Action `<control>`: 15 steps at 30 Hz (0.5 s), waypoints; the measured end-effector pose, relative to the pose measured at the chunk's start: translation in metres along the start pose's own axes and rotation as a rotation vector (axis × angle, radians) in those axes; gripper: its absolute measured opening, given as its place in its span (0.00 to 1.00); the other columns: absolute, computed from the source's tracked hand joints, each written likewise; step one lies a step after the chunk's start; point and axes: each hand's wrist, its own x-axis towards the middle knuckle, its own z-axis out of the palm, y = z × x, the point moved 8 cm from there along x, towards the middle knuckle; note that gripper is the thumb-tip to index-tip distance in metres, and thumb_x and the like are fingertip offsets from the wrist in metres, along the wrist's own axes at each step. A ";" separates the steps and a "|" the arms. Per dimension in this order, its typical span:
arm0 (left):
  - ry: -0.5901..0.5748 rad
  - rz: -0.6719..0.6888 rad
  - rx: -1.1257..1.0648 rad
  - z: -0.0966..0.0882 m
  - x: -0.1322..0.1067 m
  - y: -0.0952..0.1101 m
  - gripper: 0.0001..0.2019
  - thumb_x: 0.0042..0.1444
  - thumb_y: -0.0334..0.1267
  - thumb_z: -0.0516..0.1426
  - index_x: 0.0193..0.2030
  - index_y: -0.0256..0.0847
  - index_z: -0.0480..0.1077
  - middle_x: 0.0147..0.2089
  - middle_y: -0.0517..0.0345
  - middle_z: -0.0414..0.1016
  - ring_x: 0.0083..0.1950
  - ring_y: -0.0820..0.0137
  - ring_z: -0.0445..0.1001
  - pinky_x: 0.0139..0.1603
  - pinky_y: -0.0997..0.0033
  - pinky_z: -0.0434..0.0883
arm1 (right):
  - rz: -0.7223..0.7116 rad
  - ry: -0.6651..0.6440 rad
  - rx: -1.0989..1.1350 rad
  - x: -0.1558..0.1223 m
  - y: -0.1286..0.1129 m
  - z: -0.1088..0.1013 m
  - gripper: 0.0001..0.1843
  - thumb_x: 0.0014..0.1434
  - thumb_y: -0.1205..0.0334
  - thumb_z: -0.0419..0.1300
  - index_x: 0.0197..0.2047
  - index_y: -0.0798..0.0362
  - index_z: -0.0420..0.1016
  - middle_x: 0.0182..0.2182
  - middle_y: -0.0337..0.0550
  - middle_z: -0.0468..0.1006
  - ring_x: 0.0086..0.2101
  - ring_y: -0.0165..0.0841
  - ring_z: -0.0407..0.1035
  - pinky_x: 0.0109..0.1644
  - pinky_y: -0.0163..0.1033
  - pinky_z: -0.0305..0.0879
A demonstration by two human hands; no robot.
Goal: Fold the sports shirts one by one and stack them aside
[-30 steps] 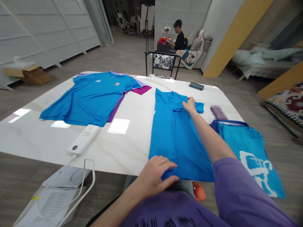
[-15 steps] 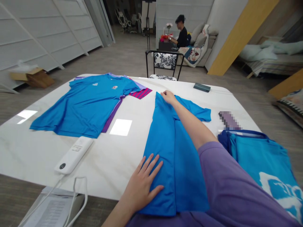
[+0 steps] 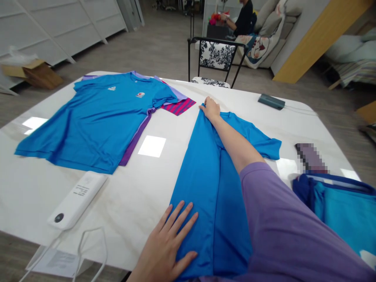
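A blue T-shirt (image 3: 196,172) lies in front of me on the white table, one side folded lengthwise over the rest and a sleeve spread to the right. My left hand (image 3: 170,239) rests flat on its lower folded part, fingers spread. At the far end, my right hand (image 3: 210,109) pinches the shirt's upper folded corner, with fingers closed on the fabric. My right forearm and purple sleeve hide part of the shirt. To the left, another blue T-shirt (image 3: 100,117) with small chest logos lies spread over purple and striped garments (image 3: 179,106).
A white corded device (image 3: 78,199) lies front left on the table (image 3: 147,184). Folded blue clothing (image 3: 346,211), a pixelated phone-like object (image 3: 311,157) and a dark box (image 3: 271,102) are on the right. Beyond stands a chair (image 3: 217,56); a person (image 3: 245,19) sits farther back.
The view has tilted down and shifted. My right hand has drawn the upper folded corner taut, so the folded edge looks straighter. My left hand stays flat on the lower part.
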 end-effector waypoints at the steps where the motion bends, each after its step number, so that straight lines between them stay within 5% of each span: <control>1: 0.006 0.000 0.001 -0.001 0.001 0.000 0.51 0.70 0.62 0.62 0.92 0.58 0.43 0.90 0.65 0.52 0.87 0.47 0.63 0.82 0.39 0.72 | -0.021 0.036 -0.012 -0.009 -0.005 -0.005 0.37 0.79 0.34 0.55 0.74 0.56 0.71 0.71 0.68 0.73 0.71 0.60 0.66 0.78 0.70 0.57; 5: 0.012 -0.011 0.001 0.000 0.001 -0.002 0.52 0.70 0.60 0.63 0.92 0.58 0.42 0.90 0.65 0.52 0.88 0.47 0.62 0.82 0.39 0.72 | -0.134 0.033 -0.029 -0.051 -0.021 -0.012 0.44 0.80 0.28 0.47 0.79 0.55 0.68 0.79 0.67 0.64 0.78 0.64 0.54 0.82 0.73 0.48; 9: -0.013 0.000 0.022 0.004 -0.002 -0.001 0.51 0.71 0.60 0.61 0.93 0.58 0.41 0.91 0.64 0.50 0.89 0.47 0.59 0.84 0.37 0.69 | -0.220 -0.177 -0.046 -0.084 -0.017 0.014 0.45 0.81 0.30 0.44 0.85 0.51 0.63 0.86 0.53 0.54 0.84 0.54 0.46 0.89 0.64 0.34; 15: -0.021 -0.007 0.018 0.004 0.000 -0.006 0.47 0.74 0.58 0.60 0.92 0.61 0.42 0.91 0.61 0.50 0.90 0.47 0.57 0.87 0.36 0.64 | -0.230 -0.271 -0.016 -0.084 -0.012 0.019 0.46 0.83 0.31 0.40 0.91 0.48 0.50 0.88 0.45 0.44 0.86 0.45 0.37 0.90 0.61 0.24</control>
